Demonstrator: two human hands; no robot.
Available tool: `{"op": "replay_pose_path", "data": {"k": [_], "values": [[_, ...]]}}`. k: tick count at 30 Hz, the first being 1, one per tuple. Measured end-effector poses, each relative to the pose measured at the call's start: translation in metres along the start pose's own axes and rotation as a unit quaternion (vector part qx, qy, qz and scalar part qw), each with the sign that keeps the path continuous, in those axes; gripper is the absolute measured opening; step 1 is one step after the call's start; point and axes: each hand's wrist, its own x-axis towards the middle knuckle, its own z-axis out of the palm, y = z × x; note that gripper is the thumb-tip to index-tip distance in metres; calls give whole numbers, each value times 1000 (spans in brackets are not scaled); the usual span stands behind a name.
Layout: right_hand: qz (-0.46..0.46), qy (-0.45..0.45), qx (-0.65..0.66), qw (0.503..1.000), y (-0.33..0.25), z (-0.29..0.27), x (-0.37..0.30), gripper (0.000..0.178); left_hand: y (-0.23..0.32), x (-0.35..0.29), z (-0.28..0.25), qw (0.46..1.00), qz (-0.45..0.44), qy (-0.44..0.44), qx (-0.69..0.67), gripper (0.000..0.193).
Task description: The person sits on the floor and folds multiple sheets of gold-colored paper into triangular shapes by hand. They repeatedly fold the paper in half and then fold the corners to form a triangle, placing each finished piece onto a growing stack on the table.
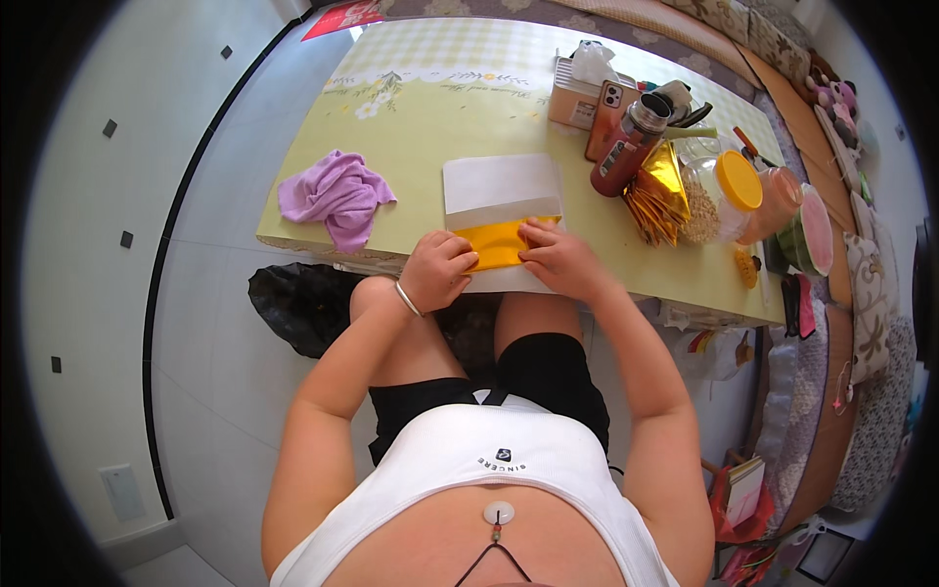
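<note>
Gold foil strip (497,245) lay by table's (416,161) 6 o'clock edge, seemingly part-folded; folds left, cannot tell | left grip (437,270) pinched its 9 o'clock end, right grip (564,259) its 3 o'clock end | white paper (501,184) adjoined at 12 o'clock | maroon flask (618,164) at 2 o'clock, lilac cloth (337,196) toward 10 o'clock.

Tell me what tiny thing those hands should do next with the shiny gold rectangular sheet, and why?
Perhaps smooth the gold sheet flat: the left hand and right hand already touch its opposite ends, and white rectangular paper shows just beyond it.
</note>
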Motion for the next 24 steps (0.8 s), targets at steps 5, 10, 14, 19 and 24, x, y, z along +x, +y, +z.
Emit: {"op": "replay_pose_path", "data": {"k": [5,10,14,19,24], "values": [[68,128,-17,989,-44,29,9,21,-8,-1,0,996,-65,-8,-59,25],[148,177,-71,970,-60,48,21,20,-32,5,12,980,-161,53,-105,14],[184,217,-84,955,-62,57,25,18,-47,9,22,970,-217,66,-88,18],[200,204,-89,954,-62,58,25,17,-47,21,28,968,-242,43,-50,25],[201,190,-105,955,-64,56,27,14,-47,26,30,969,-245,21,-12,27]]}}
